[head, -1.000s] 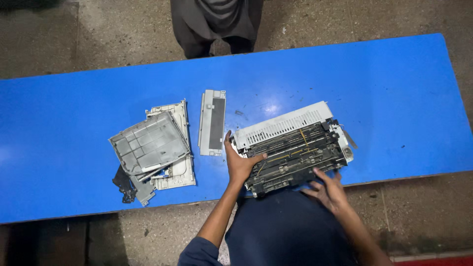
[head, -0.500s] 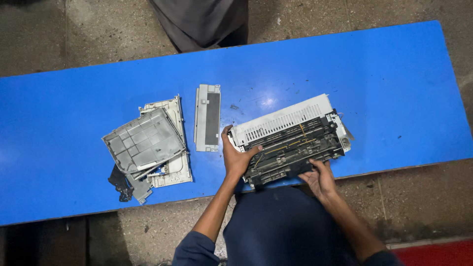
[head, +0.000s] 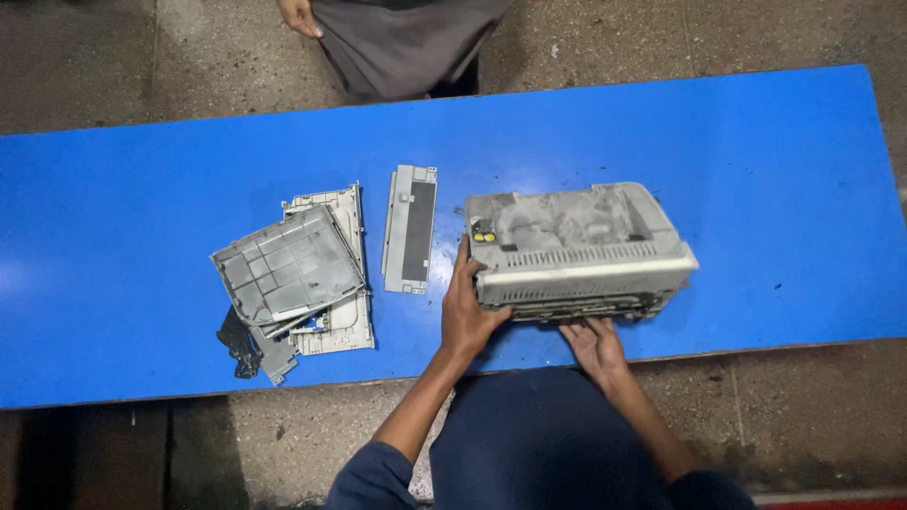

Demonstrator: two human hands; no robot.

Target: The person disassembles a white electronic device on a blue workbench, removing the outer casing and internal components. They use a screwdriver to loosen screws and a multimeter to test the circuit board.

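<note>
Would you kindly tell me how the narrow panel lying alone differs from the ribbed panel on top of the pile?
The narrow panel is long and slim, with a dark strip; the ribbed panel is squarish, with a grid of ribs. The narrow panel lies flat on the blue table; the ribbed panel rests askew on other pieces. Both are dusty grey.

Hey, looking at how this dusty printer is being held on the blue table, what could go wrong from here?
The printer sits near the table's front edge, steadied by the left hand at its end and the right hand under its front; it might slip off toward the person. Fingers beneath the front could get pinched. The loose stack of panels and the narrow panel lie close by and could be knocked.
</note>
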